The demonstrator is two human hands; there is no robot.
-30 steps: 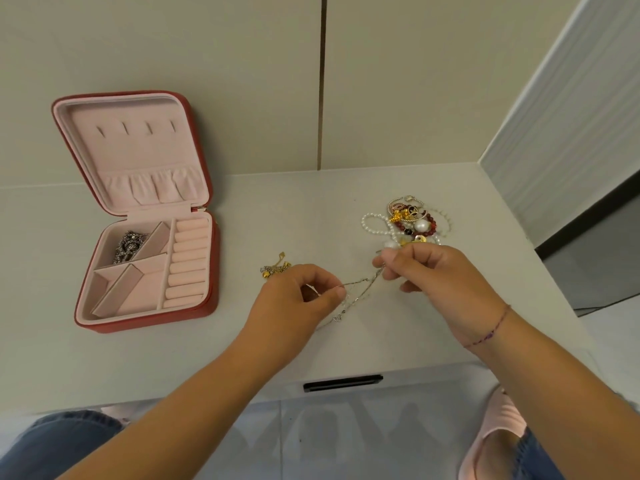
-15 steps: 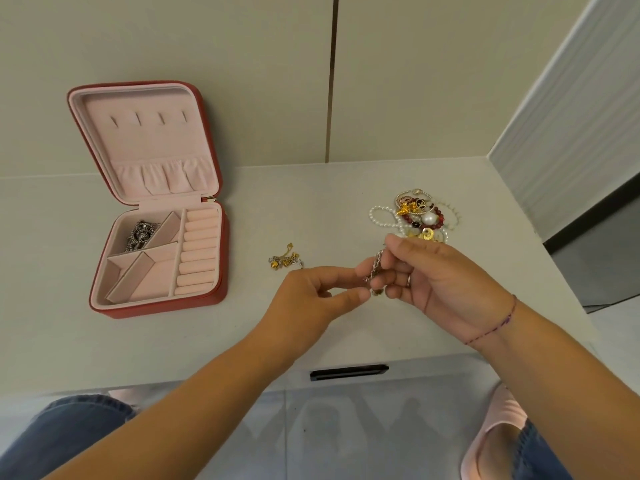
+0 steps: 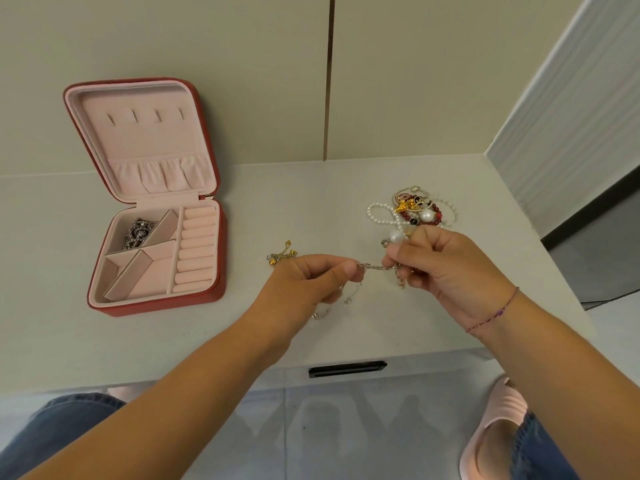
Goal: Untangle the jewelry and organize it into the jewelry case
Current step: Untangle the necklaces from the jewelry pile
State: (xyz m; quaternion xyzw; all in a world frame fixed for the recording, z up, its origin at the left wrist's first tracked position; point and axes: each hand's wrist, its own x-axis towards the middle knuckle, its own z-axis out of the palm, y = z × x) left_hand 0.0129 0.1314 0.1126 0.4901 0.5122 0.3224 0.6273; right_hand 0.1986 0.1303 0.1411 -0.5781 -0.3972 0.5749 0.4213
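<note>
Jewelry case [image 3: 156, 308] sits open at the left of the desk [image 3: 311, 195], lid up, with one silver piece [image 3: 138, 233] in the back-left compartment and the other slots and ring rolls bare. A small gold piece [image 3: 282, 255] lies loose on the desk just beside the left hand [image 3: 308, 282]. Risk: a knuckle or forearm sweeps it toward the front edge on the way to the case. The left hand is curled, thumb and forefinger pinching one end of a silver chain [image 3: 375, 267]. The right hand [image 3: 440, 268] is curled too and pinches the other end. A short stretch runs taut between them above the desk, and loose tails hang under the left hand. Main risk: pulling apart on a taut fine chain cinches any knot tighter or snaps a link; can't tell where the knot is. The tails could also snag on fingers. The right hand is touching or just beside a big pearl [image 3: 396, 236] at the near side of the tangled pile [image 3: 417, 209] of pearls, red beads and gold bits. Can't tell if the chain is threaded into the pile. If it is, a tug drags the pile or scatters it toward the right desk edge.
</note>
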